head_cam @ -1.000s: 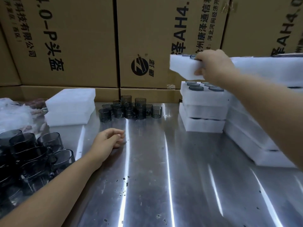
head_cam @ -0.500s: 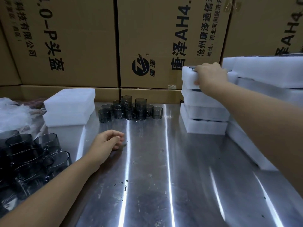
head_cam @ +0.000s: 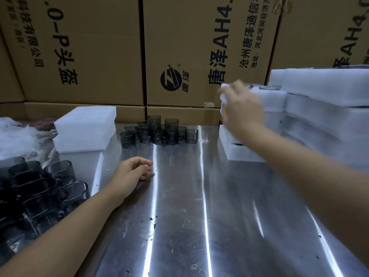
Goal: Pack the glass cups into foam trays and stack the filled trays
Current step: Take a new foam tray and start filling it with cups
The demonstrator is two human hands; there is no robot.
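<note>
A stack of filled white foam trays (head_cam: 271,100) stands at the back right of the steel table, dark cup rims showing in its top tray. My right hand (head_cam: 240,108) is blurred in front of the stack's left end, fingers loose, holding nothing. My left hand (head_cam: 132,171) rests on the table with loosely curled fingers, empty. A cluster of smoky glass cups (head_cam: 157,130) stands at the back centre. More such cups (head_cam: 38,182) are heaped at the left edge. Two empty foam trays (head_cam: 85,130) are stacked at the back left.
A taller stack of foam trays (head_cam: 327,108) fills the right side. Cardboard cartons (head_cam: 199,47) wall off the back. Crumpled clear plastic wrap (head_cam: 18,132) lies at the far left. The steel table (head_cam: 199,216) stretches in front of me.
My right hand set the filled tray down on top of the stack, let it go and is pulling back from it. My left hand has stayed put.
</note>
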